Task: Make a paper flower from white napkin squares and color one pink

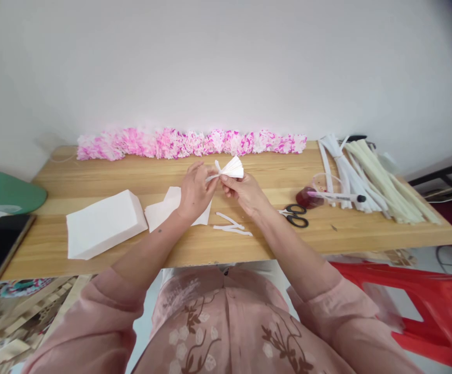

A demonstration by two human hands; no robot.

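Observation:
Both hands meet over the middle of the table around a folded white paper fan, gathered at its narrow end. My right hand pinches the fan near its base between thumb and fingers. At that gathered end, my left hand has its fingers closed on a white fuzzy pipe cleaner, one end of which sticks up. Below the hands lie a few short white pipe cleaner pieces. Loose white paper sheets are partly hidden under my left forearm.
A thick stack of white paper lies left. A row of pink-and-white paper flowers runs along the wall. To the right are black-handled scissors, a jar of dark red liquid, a marker and bundled pipe cleaners.

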